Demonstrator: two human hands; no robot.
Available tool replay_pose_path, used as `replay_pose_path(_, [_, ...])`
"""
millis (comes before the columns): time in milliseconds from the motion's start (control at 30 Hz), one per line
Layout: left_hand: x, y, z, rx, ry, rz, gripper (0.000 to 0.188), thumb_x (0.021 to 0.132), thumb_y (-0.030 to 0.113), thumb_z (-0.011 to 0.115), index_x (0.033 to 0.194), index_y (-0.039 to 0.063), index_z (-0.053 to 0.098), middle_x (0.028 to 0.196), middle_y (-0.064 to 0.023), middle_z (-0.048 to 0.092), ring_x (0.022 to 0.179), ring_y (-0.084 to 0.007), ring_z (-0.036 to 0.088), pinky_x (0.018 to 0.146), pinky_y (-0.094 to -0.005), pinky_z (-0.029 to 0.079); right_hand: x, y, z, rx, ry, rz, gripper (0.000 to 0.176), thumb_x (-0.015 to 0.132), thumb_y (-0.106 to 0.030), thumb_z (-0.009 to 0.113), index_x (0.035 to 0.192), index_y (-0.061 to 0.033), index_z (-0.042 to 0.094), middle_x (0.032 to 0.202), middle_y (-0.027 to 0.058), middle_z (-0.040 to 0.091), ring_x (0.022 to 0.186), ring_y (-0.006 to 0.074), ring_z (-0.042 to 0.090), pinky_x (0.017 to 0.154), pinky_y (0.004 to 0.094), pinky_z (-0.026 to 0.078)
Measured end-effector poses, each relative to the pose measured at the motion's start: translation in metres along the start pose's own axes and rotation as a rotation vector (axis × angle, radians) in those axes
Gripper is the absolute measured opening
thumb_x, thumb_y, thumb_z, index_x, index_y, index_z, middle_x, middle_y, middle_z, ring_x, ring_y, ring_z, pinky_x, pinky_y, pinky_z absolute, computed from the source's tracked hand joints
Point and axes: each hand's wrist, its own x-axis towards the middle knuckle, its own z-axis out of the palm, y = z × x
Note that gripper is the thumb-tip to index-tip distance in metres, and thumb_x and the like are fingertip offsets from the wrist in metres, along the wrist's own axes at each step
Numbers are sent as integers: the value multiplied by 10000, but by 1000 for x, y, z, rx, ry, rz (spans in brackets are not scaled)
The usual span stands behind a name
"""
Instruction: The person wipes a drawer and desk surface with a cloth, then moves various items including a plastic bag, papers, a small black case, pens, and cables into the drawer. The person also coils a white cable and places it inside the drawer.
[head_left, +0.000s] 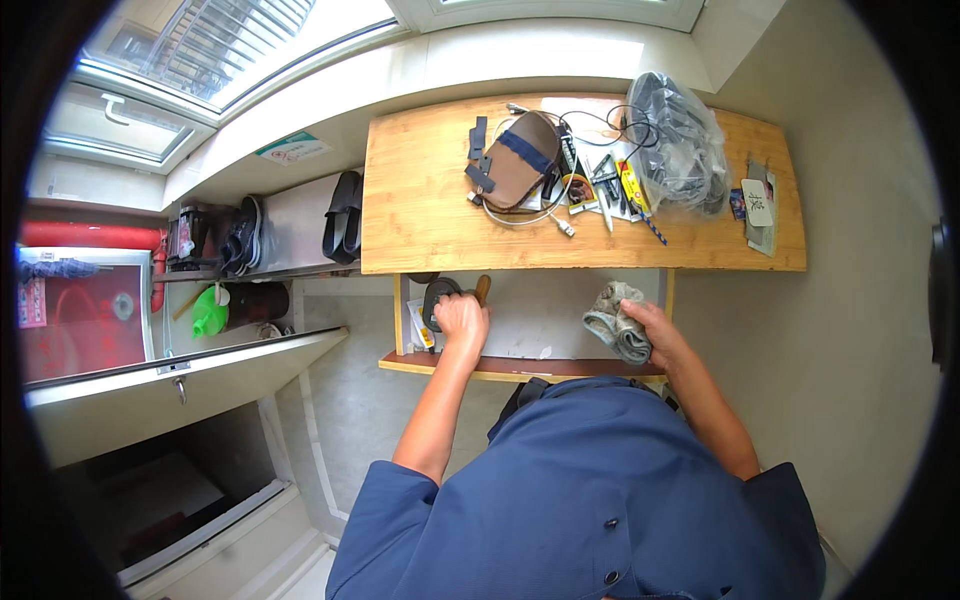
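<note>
An open drawer (540, 315) with a pale bottom is pulled out from under a wooden tabletop (420, 202). My left hand (462, 324) reaches into its left side with the fingers curled. There it touches a dark, rounded object (430, 306) and is close to a brown wooden handle (483, 286); whether it grips either is hidden. Over the drawer's right side, my right hand (654, 330) holds a crumpled, mottled grey cloth (619, 319). A white and yellow packet (421, 324) lies by the drawer's left wall.
On the tabletop lie a brown pouch (517, 176), a white USB cable (525, 220), small boxed items (631, 186), cards (757, 202) and a clear plastic bag (679, 150) with dark contents. Left are black slippers (343, 217), sneakers (244, 234) and an open cabinet door (187, 397).
</note>
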Motion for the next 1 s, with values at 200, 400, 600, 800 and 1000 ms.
replay_pose_path(200, [35,59,-119,-332,286,276,343,800,273,772,1011,15,689,966,-143,683,926,-330,624,837,-445,490,-2,8,-18,38,29,-27,348,947,-223,665,1214,-14,586,1082,92,686,934,179,687,817,327,575])
replay_pose_path(400, [143,100,-110,-245,491,350,467,810,285,750,1189,35,639,1154,-164,642,1070,-333,606,934,-436,482,-15,7,-13,55,19,-59,351,947,-225,668,1211,-9,586,1079,99,686,925,182,690,805,326,578])
replay_pose_path(600, [168,99,-104,-244,505,328,231,865,269,626,912,66,723,819,-125,718,741,-300,695,742,-417,551,-18,16,-33,91,50,-88,335,944,-234,673,1187,-12,610,1059,93,695,912,178,693,790,325,580])
replay_pose_path(800, [190,75,-146,-958,474,105,230,929,190,590,969,4,720,691,-63,652,642,-138,598,618,-332,479,-19,17,-34,101,49,-117,341,945,-244,670,1185,-9,612,1059,95,698,893,182,699,773,331,584])
replay_pose_path(1000, [182,49,-191,-1590,570,215,270,997,137,553,1145,-62,661,1035,-23,660,916,-91,580,848,-246,474,-17,10,-27,110,11,-97,354,943,-249,669,1195,-8,609,1064,101,697,901,184,699,777,331,583])
